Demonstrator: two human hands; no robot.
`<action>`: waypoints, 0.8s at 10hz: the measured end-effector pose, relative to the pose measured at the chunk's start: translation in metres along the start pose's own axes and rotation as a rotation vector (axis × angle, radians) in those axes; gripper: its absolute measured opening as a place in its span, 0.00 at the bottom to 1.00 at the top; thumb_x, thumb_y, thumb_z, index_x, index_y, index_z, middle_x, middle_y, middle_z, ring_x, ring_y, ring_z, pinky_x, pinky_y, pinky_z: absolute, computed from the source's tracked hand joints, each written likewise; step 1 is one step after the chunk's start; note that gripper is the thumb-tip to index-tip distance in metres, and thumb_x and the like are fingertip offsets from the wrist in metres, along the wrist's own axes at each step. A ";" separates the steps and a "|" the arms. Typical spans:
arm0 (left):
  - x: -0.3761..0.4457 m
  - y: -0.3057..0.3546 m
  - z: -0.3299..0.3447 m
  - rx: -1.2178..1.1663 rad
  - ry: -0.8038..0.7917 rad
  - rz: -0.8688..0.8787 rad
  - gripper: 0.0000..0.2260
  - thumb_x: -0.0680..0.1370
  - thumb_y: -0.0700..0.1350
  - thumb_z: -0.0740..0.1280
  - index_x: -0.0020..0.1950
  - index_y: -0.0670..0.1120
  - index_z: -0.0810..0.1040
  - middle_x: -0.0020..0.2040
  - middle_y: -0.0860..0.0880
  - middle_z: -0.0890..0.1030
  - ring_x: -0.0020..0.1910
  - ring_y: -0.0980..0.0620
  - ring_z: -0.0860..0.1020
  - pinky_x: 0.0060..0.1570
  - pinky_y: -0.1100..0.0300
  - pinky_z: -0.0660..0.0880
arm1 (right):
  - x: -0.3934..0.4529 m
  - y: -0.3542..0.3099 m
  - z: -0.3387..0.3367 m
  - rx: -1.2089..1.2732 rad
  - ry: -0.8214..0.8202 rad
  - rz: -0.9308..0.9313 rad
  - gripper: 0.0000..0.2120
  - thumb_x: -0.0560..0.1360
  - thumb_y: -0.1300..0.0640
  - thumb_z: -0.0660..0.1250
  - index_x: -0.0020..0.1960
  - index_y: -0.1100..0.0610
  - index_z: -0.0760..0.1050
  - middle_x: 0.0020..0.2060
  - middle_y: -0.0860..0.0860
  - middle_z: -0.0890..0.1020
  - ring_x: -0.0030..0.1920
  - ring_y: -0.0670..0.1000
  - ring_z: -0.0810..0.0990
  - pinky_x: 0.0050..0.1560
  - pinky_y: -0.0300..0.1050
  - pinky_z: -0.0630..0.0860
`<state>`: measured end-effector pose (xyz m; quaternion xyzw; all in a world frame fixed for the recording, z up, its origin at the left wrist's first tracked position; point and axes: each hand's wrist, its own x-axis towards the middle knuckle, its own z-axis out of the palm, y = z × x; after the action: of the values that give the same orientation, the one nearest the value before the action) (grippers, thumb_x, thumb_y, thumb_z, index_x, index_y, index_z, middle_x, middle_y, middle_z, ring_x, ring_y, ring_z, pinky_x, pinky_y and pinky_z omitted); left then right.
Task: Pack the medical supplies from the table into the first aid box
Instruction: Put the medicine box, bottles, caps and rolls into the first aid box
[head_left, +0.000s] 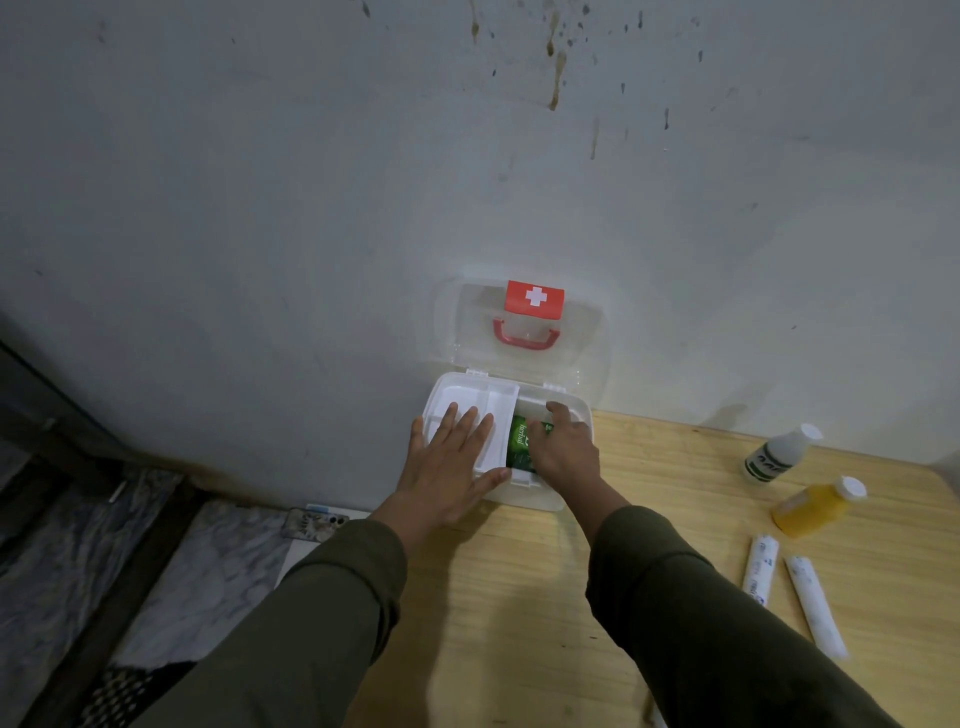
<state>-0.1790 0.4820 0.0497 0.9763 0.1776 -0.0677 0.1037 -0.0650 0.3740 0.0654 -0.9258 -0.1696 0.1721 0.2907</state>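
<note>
Both hands are engaged at the first aid box (524, 496), which is set at the table's (545, 587) far left corner, against the wall, its clear lid (519, 332) propped open; the left hand (451, 464) is laid flat and open, fingers spread, on the white inner tray (470, 397), while the right hand (565, 448) is curled over a green packet (519, 441) in the well beside that tray, though whether the packet is truly gripped or merely pressed cannot be told. The step is judged to be the seating of the packet; it would best be pushed flat and low, the tray being held steady, so that the tray can later be slid back over it. Four supplies remain unpacked along the right edge: a white bottle (776, 453), a yellow bottle (815, 506) and two white rolls (759, 569) (816, 605); the middle of the table is open, so a clear reach is left between them and the box. Care is needed at the left edge, since the box is set close to it.
</note>
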 end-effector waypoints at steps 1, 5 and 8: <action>0.001 0.000 0.001 0.008 -0.002 -0.004 0.33 0.76 0.66 0.45 0.77 0.53 0.41 0.79 0.50 0.42 0.77 0.47 0.39 0.71 0.40 0.35 | 0.003 -0.002 0.006 0.125 -0.032 0.028 0.23 0.80 0.45 0.51 0.73 0.50 0.55 0.71 0.62 0.63 0.67 0.63 0.68 0.66 0.56 0.67; 0.003 -0.002 0.004 0.020 0.009 -0.001 0.33 0.76 0.67 0.45 0.77 0.54 0.41 0.79 0.50 0.43 0.77 0.48 0.39 0.70 0.40 0.34 | 0.011 -0.015 0.018 0.541 -0.159 0.120 0.28 0.79 0.40 0.49 0.75 0.46 0.46 0.72 0.60 0.63 0.69 0.64 0.67 0.67 0.64 0.67; 0.002 -0.001 0.003 0.025 0.006 0.000 0.33 0.76 0.67 0.45 0.77 0.54 0.41 0.79 0.50 0.42 0.77 0.47 0.40 0.71 0.39 0.34 | 0.011 -0.015 0.018 0.509 -0.180 0.110 0.28 0.79 0.39 0.47 0.75 0.47 0.45 0.74 0.59 0.59 0.71 0.64 0.64 0.69 0.63 0.66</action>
<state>-0.1777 0.4827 0.0462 0.9777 0.1771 -0.0670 0.0907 -0.0663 0.3990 0.0578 -0.8117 -0.0953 0.3064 0.4881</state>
